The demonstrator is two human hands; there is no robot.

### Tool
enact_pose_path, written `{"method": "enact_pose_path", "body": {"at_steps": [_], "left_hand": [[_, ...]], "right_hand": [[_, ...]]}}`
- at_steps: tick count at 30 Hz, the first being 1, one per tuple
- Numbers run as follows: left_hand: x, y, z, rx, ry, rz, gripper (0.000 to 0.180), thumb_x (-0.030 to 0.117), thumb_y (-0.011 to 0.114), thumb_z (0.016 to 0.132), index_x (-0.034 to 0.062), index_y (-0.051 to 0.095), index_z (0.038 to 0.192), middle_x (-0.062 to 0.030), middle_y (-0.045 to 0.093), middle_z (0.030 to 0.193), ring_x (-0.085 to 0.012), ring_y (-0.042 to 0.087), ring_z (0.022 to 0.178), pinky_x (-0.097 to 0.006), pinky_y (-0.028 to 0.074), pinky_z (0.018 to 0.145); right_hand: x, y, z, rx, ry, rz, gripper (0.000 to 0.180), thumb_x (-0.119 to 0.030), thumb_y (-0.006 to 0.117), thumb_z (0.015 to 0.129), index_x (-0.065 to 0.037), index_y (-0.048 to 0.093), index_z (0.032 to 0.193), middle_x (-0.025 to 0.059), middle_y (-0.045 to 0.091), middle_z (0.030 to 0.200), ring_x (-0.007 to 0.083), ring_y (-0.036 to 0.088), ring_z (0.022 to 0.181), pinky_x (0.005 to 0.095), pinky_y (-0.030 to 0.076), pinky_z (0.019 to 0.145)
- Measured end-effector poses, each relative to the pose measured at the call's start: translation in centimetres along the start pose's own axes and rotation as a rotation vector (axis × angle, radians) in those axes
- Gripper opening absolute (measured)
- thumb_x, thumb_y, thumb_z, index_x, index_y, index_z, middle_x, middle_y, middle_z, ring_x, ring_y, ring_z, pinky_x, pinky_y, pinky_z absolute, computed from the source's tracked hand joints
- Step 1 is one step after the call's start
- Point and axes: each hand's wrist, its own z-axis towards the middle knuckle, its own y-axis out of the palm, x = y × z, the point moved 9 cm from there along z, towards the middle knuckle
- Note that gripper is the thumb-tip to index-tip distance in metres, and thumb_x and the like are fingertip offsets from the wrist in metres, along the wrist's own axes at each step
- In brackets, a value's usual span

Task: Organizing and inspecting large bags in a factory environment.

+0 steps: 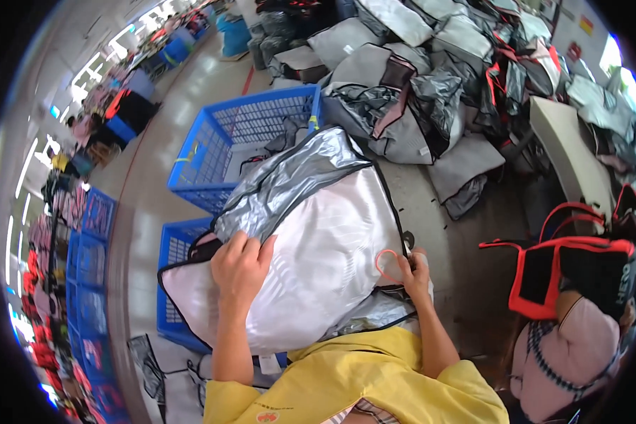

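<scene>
Silver bag [318,247] gripped by left hand [239,272] at nine o'clock, pinched by right hand [413,275] at three o'clock, over blue crates [219,141]

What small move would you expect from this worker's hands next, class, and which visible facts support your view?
Probably the right hand pulls the orange loop along the black-trimmed edge while the left hand holds on. The silver bag lies across the lap, the left hand gripping a fold of its upper side and the right fingers pinching by the loop at its right edge.
</scene>
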Motion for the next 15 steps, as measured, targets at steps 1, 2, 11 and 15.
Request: {"method": "enact_pose_path", "body": {"at_steps": [1,2,11,15], "left_hand": [[0.4,-0.3,-0.1,-0.001,0.018,0.002,0.045,0.03,0.08,0.087,0.0096,0.05,0.061,-0.0068,0.048,0.067,-0.0272,0.055,0.056,-0.039,0.043,0.05],[0.5,-0.4,-0.2,-0.008,0.004,0.005,0.045,0.03,0.081,0.087,0.0094,0.049,0.061,-0.0068,0.048,0.067,-0.0274,0.054,0.055,-0.039,0.042,0.049],[0.0,-2.4,1.0,0.074,0.045,-0.089,0.047,0.021,0.082,0.085,0.0077,0.046,0.058,-0.0058,0.045,0.064,-0.0269,0.05,0.051,-0.039,0.037,0.047],[0.7,-6.8,2.3,0.251,0.177,-0.196,0.044,0.013,0.077,0.087,0.0064,0.044,0.058,-0.0054,0.047,0.063,-0.0247,0.048,0.049,-0.037,0.034,0.046]], "right_hand": [[0.0,-0.2,0.1,-0.01,0.005,0.006,0.024,-0.021,0.072,0.098,0.002,0.067,0.101,0.0007,0.062,0.073,0.0061,0.05,0.067,0.0258,0.042,0.059],[0.0,-0.3,0.0,0.001,0.01,0.018,0.024,-0.021,0.072,0.098,0.002,0.067,0.101,0.0007,0.062,0.073,0.0061,0.05,0.067,0.0258,0.042,0.059],[1.4,0.2,0.3,0.088,-0.008,-0.015,0.027,-0.025,0.072,0.098,0.002,0.067,0.097,0.0054,0.062,0.07,0.0119,0.054,0.062,0.0308,0.045,0.058],[-2.4,2.1,2.0,0.115,0.003,-0.011,0.03,-0.026,0.07,0.099,0.001,0.062,0.088,0.0096,0.058,0.065,0.0151,0.052,0.059,0.035,0.043,0.056]]}}
